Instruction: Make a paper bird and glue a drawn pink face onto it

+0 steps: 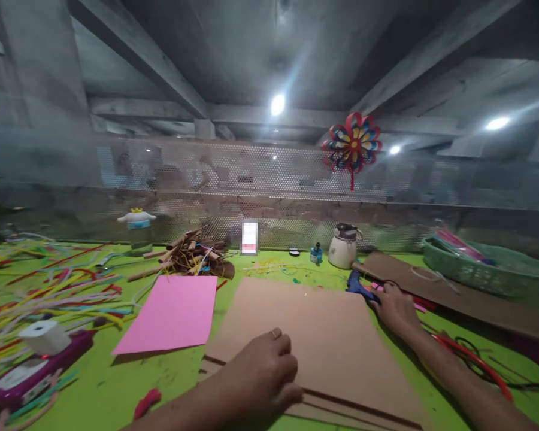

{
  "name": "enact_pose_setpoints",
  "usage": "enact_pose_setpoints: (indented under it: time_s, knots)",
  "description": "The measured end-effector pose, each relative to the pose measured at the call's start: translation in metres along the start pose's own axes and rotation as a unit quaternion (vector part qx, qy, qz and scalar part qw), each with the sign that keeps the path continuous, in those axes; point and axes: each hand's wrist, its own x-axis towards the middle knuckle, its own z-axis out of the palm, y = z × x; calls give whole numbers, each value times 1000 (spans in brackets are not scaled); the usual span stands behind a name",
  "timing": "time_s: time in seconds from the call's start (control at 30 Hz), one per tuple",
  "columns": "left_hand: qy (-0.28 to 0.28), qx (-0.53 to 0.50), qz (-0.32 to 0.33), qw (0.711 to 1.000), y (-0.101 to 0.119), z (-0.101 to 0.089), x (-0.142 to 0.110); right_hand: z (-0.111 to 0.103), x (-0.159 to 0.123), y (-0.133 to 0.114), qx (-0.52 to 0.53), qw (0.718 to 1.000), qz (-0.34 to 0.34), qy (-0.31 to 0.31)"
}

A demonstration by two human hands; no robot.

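Note:
A brown cardboard sheet (323,335) lies in front of me, with more cardboard layers showing under its near edge. My left hand (267,368), a ring on one finger, rests on this sheet by the near edge. Its fingers are curled closed; whatever may be inside them is hidden. At the sheet's far right corner is a blue glue gun (356,282). My right hand (397,308) reaches out to it, thumb and fingers closed around the end of its handle. Left of the cardboard lies a pink paper sheet (173,311).
Rolled brown pieces (195,251) are heaped behind the pink paper. Colourful strips (85,293) and a purple power strip (67,359) cover the left. A white kettle (342,248), blue bottle (315,254) and green basket (489,266) stand at the back. Cables (471,359) lie near my right arm.

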Motion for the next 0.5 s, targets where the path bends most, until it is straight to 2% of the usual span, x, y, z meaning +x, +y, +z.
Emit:
enact_pose_setpoints:
  time_s: [0.23, 0.5]
  knots:
    - [-16, -40, -5, 999, -8, -5, -2, -2, 3, -2, 3, 1000, -13, -26]
    - [9, -27, 4, 1000, -17, 13, 1, -8, -1, -10, -10, 999, -15, -41]
